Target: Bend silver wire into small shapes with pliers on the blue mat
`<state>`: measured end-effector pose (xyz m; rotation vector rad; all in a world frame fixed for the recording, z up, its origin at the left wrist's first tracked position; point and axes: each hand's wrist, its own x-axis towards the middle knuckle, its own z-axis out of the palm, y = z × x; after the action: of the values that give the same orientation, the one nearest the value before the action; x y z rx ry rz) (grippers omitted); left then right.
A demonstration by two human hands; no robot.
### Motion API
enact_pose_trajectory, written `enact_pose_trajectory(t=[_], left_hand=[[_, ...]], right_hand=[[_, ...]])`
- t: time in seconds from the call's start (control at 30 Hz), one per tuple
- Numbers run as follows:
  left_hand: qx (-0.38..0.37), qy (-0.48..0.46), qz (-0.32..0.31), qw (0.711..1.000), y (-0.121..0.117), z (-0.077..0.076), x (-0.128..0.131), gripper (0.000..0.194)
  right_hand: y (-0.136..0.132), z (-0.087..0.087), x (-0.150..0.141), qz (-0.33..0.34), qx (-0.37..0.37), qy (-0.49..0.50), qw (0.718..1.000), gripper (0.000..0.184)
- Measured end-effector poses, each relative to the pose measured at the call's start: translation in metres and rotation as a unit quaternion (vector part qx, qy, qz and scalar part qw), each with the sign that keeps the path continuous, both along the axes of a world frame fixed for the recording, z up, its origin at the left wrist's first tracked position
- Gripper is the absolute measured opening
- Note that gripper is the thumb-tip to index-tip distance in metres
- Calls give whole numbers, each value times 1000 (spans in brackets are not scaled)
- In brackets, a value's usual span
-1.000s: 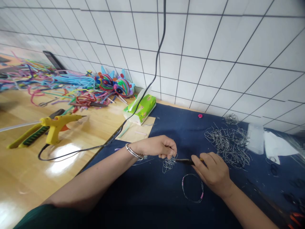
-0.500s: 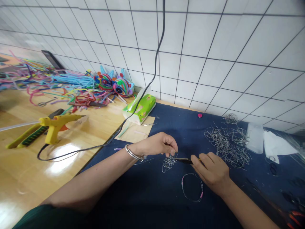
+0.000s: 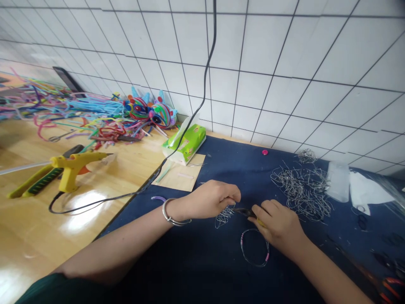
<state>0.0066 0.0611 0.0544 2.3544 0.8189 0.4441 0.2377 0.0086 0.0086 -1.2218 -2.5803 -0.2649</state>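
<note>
My right hand (image 3: 276, 223) is closed round the yellow handle of a pair of pliers (image 3: 243, 212), whose dark jaws point left. Their tip reaches the edge of a small tangle of bent silver wire (image 3: 224, 218) on the dark blue cloth. Over that tangle, my left hand (image 3: 221, 196) has its fingers curled and pinched together; anything between the fingertips is too small to make out. A silver bangle (image 3: 169, 215) circles the left wrist. Below the pliers lies a wire ring (image 3: 255, 248) with pink pieces on it.
Behind my right hand spreads a larger heap of bent wires (image 3: 303, 190). A green tissue pack (image 3: 188, 143) stands by the tiled wall. On the wooden table at left lie a yellow glue gun (image 3: 74, 166) and colourful pipe cleaners (image 3: 95, 107). A black cable (image 3: 206, 76) hangs down in front.
My left hand has shifted slightly right and down, its fingers now rolled further over the wire tangle. The pliers have turned a little, showing more of their jaws.
</note>
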Motion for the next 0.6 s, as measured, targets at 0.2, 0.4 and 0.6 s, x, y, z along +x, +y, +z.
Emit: enact_pose_trajectory(t=[0.2,0.4,0.6], left_hand=[[29,15,-35,999,-1,-3,-1,19],[39,14,-49,998,-2,-1,-1,19],[39,24,-39,998,-3,0,1,18]], right_hand=[[1,0,0,-6,-62,30,998,13],[-1,1,1,-7,-94,51,994,14],[0,-2,1,-16,-110,68,991,16]])
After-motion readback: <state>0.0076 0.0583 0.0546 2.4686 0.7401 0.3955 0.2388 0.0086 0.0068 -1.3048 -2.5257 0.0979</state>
